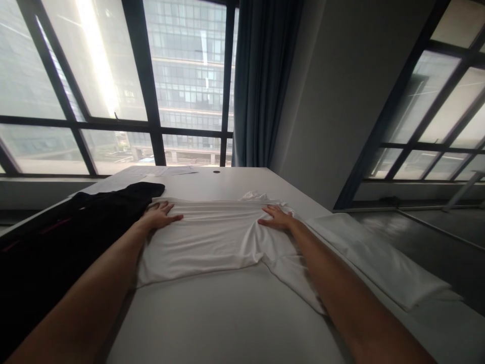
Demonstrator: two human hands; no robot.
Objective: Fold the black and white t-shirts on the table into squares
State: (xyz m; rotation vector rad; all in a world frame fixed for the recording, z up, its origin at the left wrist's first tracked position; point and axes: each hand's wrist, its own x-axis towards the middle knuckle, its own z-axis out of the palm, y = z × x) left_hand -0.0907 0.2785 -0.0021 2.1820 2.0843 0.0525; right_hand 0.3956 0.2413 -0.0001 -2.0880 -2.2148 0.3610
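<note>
Both our hands lie flat, fingers spread, on the thin white cotton garment (212,237) across the middle of the long white table (227,318): left hand (161,215) toward the table's left side, right hand (276,217) toward its right. We press evenly and sweep outward, since the cloth by the right palm seems bunched.
</note>
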